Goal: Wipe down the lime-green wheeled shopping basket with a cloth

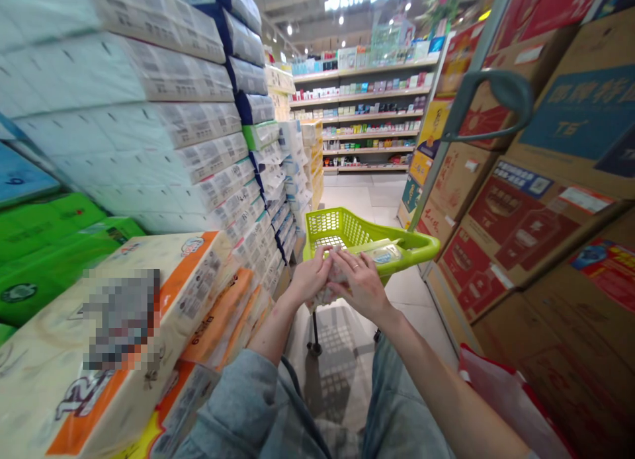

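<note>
Both hands meet low in front of me, at the near end of a lime-green shopping cart (367, 231). My left hand (310, 277) and my right hand (362, 280) are closed round a crinkly light package (327, 295), which is mostly covered by the fingers. A ring shows on a finger of the right hand. Just beyond the hands, a pale wrapped pack (384, 252) lies in the cart.
Tall stacks of tissue packs (193, 82) rise on the left, with an orange-edged pack (44, 333) nearer me. Cardboard boxes (536, 208) line the right beside a grey handle (506, 105). Stocked shelves (367, 118) stand ahead across the tiled floor.
</note>
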`<state>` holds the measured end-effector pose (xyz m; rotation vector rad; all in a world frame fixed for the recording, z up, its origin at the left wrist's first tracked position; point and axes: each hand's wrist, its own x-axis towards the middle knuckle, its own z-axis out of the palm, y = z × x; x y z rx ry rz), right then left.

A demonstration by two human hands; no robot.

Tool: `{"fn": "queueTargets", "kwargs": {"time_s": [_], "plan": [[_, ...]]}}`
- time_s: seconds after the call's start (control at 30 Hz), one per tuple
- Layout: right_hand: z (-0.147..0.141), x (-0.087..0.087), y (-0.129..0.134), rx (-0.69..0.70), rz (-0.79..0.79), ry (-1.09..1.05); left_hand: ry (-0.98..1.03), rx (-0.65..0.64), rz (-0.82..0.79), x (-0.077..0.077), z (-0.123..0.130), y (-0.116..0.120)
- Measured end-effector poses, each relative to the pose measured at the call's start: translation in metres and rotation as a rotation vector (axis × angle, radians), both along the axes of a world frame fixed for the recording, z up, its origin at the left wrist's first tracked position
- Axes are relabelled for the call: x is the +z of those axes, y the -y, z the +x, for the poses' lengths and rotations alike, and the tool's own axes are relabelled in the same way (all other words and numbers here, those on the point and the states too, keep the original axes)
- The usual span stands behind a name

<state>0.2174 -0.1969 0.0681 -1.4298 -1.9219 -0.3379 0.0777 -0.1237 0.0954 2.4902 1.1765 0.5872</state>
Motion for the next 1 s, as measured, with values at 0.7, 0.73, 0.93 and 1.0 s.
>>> {"fn": "queueTargets", "kwargs": {"time_s": [0.7,0.73,0.93,1.0], "plan": [[0.097,0.004,0.01,-0.337,0.113,-0.135,0.306,-0.04,-0.165,-0.007,0.009,0.003],[0.094,0.004,0.009,-0.233,0.076,-0.124,0.25,-0.037,-0.106,-0.009,0.01,0.003],[0.052,0.007,0.008,-0.082,-0.011,-0.024,-0.162,0.044,0.282,-0.016,0.013,0.002],[0.049,0.007,0.008,-0.054,-0.013,-0.024,-0.205,0.056,0.307,-0.016,0.009,0.001]]}}
